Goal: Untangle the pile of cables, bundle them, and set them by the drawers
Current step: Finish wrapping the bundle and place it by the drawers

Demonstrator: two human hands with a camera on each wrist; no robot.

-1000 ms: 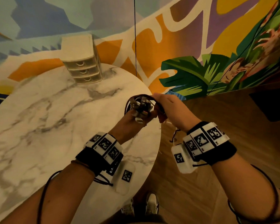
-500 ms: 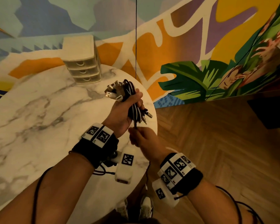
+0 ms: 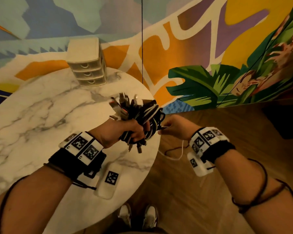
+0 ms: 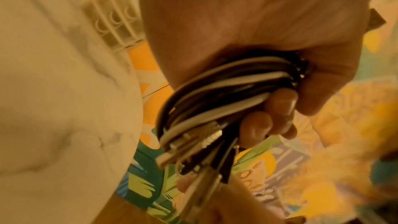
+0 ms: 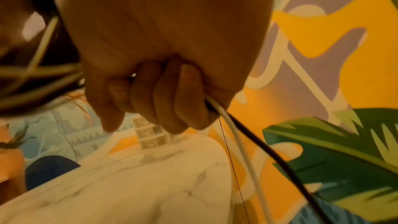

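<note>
Two hands grip cables (image 3: 139,120) above marble table (image 3: 41,115), mural wall (image 3: 201,48) behind

No legible text from where I sit.
I see only square black-and-white coded markers on the white wrist-band tags (image 3: 82,146), lower centre; they carry no words or numbers.

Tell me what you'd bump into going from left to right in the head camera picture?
drawers → left hand → cable bundle → right hand → painted green leaf.
</note>
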